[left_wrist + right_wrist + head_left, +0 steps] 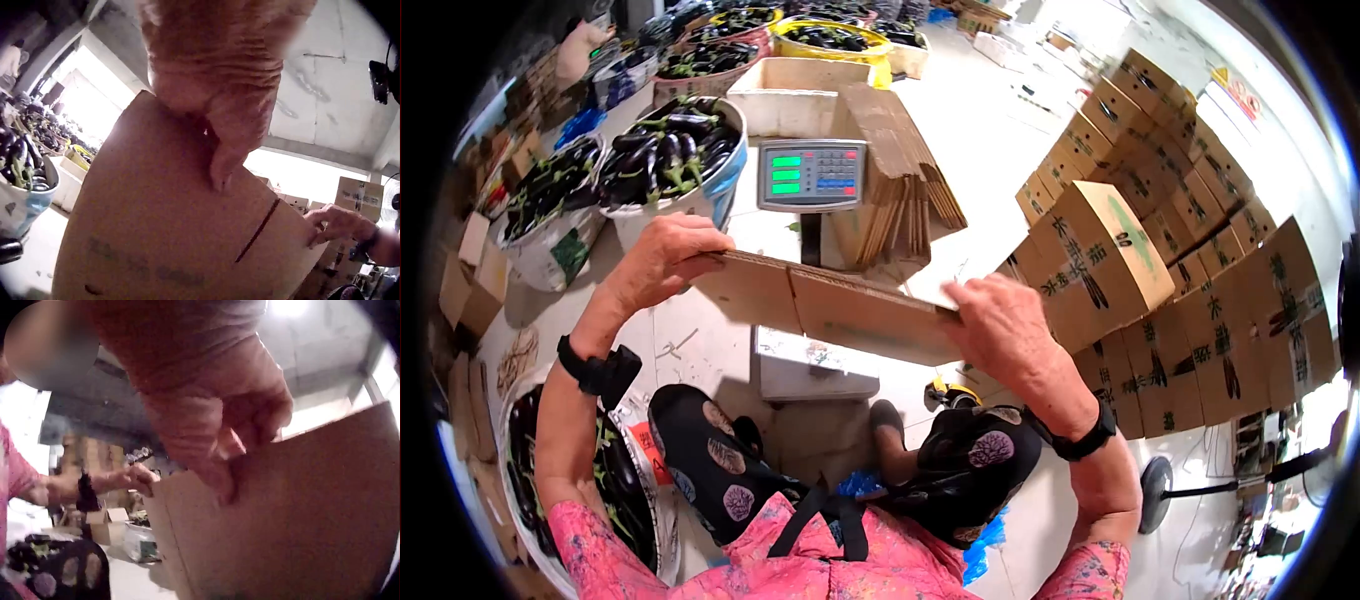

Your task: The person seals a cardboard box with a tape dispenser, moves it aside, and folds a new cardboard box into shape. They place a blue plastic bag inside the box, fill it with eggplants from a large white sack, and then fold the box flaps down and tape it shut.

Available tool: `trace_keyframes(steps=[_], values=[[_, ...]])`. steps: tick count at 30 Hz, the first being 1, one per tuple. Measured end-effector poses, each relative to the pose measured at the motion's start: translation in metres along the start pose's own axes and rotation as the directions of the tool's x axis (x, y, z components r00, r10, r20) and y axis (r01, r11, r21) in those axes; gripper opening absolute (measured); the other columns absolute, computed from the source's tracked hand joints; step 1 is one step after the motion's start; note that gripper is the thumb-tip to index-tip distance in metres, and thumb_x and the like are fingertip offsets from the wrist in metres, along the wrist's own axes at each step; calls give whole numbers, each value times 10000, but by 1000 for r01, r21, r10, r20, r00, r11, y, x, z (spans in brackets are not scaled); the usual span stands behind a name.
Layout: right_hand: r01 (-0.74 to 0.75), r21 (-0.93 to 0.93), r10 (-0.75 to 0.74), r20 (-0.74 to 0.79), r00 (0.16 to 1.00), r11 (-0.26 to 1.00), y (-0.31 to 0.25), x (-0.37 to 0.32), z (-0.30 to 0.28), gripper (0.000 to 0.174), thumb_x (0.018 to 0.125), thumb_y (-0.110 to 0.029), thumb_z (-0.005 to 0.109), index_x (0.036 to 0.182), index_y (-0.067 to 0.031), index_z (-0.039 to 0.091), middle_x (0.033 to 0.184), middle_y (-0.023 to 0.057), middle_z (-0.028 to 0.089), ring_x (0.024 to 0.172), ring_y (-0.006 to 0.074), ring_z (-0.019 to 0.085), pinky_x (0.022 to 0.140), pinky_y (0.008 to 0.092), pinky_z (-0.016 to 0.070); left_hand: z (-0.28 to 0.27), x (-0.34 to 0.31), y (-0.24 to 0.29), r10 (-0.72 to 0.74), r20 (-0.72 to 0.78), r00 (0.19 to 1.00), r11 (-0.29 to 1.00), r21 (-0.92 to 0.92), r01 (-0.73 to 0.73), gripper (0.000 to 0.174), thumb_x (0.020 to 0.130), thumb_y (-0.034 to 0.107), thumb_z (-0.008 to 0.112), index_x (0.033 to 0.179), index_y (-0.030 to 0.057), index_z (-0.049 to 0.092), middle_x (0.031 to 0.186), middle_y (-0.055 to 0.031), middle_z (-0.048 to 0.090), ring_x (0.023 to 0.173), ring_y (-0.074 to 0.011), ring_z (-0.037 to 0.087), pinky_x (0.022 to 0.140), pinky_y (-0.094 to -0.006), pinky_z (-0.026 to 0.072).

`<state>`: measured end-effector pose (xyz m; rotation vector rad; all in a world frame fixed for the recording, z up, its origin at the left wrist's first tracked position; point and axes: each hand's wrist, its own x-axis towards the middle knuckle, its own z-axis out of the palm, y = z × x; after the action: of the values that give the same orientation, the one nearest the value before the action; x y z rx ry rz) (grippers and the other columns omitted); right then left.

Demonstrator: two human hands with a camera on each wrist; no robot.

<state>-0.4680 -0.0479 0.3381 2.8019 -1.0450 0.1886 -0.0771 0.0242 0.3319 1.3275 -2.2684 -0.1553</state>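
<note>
A flattened cardboard box (830,308) is held up in front of the body, over a low white platform (815,368). The left hand (668,262) pinches its upper edge at the left end in the head view. At the right end, the right hand (1005,325) grips the same edge. In the left wrist view, the thumb of the left hand (215,94) lies on the face of the cardboard (156,206). The right wrist view has the thumb of the right hand (212,419) pressed on the cardboard (300,512), fingers behind the edge.
A scale display (812,175) stands beyond the cardboard, with folded cardboard sheets (885,190) beside it. Tubs of eggplants (670,155) are at the left. Printed boxes (1200,370) are stacked at the right. Another eggplant tub (670,540) sits by the left leg.
</note>
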Motion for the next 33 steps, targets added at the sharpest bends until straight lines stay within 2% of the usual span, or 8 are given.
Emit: trace_keyframes(steps=[2,6,14,16,20,27,30,33], values=[[62,6,-61,303,951,998,-16,6,5,173,828,-183,691,972,-93,659,797,102,638,807,286,657,674,423,535,7,-12,-11,33,-50,998,997,76,-29,209,750,5,717,951,32,665,841,-112,650,808,-278,633,785,-365,469],[189,340,-215,42,976,921,-58,0,32,186,861,-227,651,842,-52,592,794,133,597,798,347,634,676,450,516,20,-18,-38,106,-124,987,979,187,-81,285,693,114,813,947,108,683,895,-50,677,939,-274,631,835,-401,440],[22,695,-200,176,964,719,-46,-15,61,308,930,-306,641,903,1,641,872,187,655,806,358,621,745,396,491,95,2,21,115,151,982,982,129,-134,238,706,151,793,858,121,613,777,-39,603,830,-253,619,756,-393,439],[-360,879,-82,403,912,313,-8,-28,86,340,1001,-298,544,1039,12,677,919,111,692,885,203,648,796,317,508,95,4,31,23,214,976,987,149,-56,225,703,149,790,844,116,618,768,-43,600,821,-255,613,744,-401,437],[-646,660,190,628,755,384,105,-62,157,453,991,-367,576,1259,-4,615,1040,66,680,939,170,638,800,316,526,95,16,53,-133,177,975,984,143,109,289,675,110,795,906,87,623,796,-64,589,806,-277,582,731,-402,422],[-768,463,627,454,634,442,253,-96,263,443,932,-372,569,1193,-21,635,1147,205,683,1098,357,633,937,425,481,109,48,49,-223,100,970,968,142,208,327,632,78,741,925,26,604,765,-105,521,749,-322,514,700,-416,395],[-709,618,763,261,592,339,300,-99,325,404,924,-323,574,1170,-10,642,1065,198,693,1031,336,649,896,411,489,114,59,45,-278,99,956,955,141,263,321,613,53,692,915,-1,599,774,-125,517,757,-342,511,701,-422,394],[-783,615,754,470,459,93,342,-79,352,255,989,-209,559,1099,6,643,878,36,645,774,111,588,674,280,477,118,69,40,-318,108,942,944,125,305,283,729,153,675,935,-15,579,769,-139,492,744,-341,486,704,-424,377]])
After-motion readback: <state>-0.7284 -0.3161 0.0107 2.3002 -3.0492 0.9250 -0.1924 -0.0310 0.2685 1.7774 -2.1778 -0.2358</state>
